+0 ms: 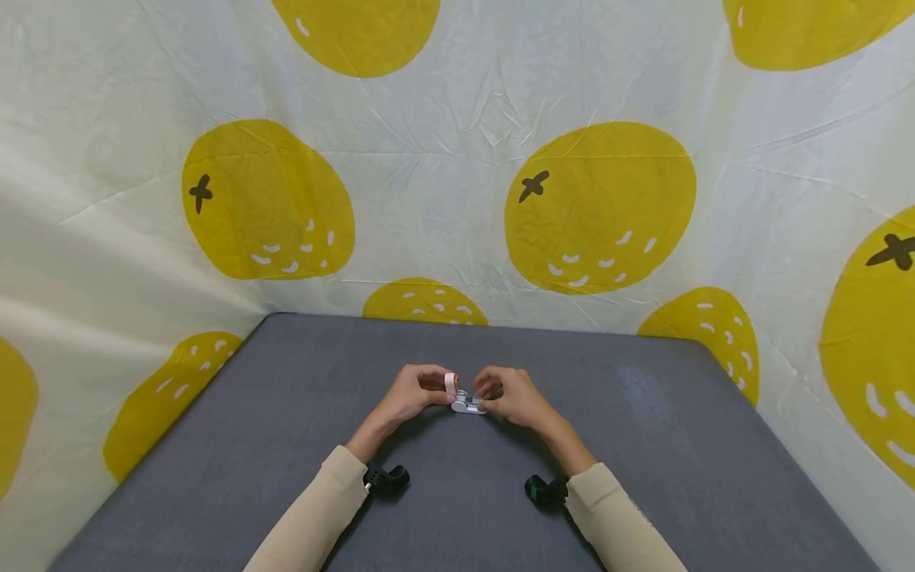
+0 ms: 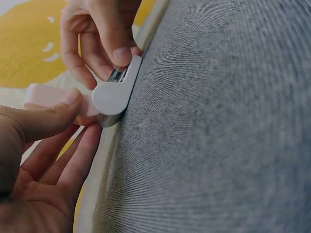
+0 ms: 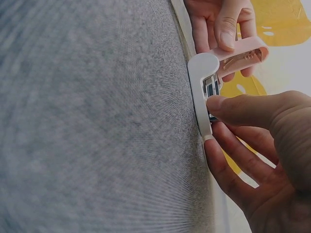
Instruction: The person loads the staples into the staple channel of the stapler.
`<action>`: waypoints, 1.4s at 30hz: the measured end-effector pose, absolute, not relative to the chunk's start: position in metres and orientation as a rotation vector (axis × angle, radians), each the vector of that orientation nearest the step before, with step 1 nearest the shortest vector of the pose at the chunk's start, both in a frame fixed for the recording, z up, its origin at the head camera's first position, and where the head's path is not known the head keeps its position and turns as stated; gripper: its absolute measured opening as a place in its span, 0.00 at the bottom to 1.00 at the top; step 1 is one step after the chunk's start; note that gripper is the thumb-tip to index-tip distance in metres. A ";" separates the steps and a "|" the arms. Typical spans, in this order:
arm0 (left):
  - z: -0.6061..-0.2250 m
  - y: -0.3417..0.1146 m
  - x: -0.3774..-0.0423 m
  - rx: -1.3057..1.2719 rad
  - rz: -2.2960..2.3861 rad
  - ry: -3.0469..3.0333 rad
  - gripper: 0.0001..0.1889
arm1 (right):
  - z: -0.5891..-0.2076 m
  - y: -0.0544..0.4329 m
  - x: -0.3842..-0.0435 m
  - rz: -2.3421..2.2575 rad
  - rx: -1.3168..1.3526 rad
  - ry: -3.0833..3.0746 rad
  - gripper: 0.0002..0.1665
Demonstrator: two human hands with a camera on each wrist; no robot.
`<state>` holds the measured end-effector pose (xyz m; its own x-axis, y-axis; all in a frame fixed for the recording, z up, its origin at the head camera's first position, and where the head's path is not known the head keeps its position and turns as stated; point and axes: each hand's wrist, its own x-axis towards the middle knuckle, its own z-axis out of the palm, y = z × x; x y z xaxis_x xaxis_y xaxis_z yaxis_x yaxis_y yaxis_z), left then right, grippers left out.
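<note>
A small stapler (image 1: 468,407) stands opened up on the grey table between both hands. Its white base (image 2: 111,98) lies along the tabletop, while the pink top arm (image 3: 248,50) is swung upright and shows its hollow inside. Thumb and fingers of my left hand (image 1: 409,395) pinch that pink arm near the hinge. My right hand (image 1: 520,399) is at the other end of the base. In the right wrist view its thumb presses on the metal staple channel (image 3: 210,87), with fingertips beside the base's tip. What lies inside the channel is too small to tell.
The grey fabric-covered table (image 1: 443,508) has its far edge against a white cloth (image 1: 429,206) printed with yellow fruit. The cloth also hangs along the left and right sides. Black wrist cameras are strapped over beige sleeves (image 1: 314,516).
</note>
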<state>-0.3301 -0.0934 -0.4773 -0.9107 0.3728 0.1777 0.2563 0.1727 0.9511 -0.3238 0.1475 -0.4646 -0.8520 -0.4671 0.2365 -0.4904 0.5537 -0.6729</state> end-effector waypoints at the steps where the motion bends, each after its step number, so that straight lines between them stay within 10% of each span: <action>1: -0.477 -0.093 -0.330 0.646 1.826 2.378 0.18 | -0.465 0.148 -0.324 1.204 0.844 -2.744 0.16; 42: -0.459 -0.068 -0.313 1.017 0.884 3.062 0.10 | -0.465 0.149 -0.322 1.170 0.867 -2.748 0.15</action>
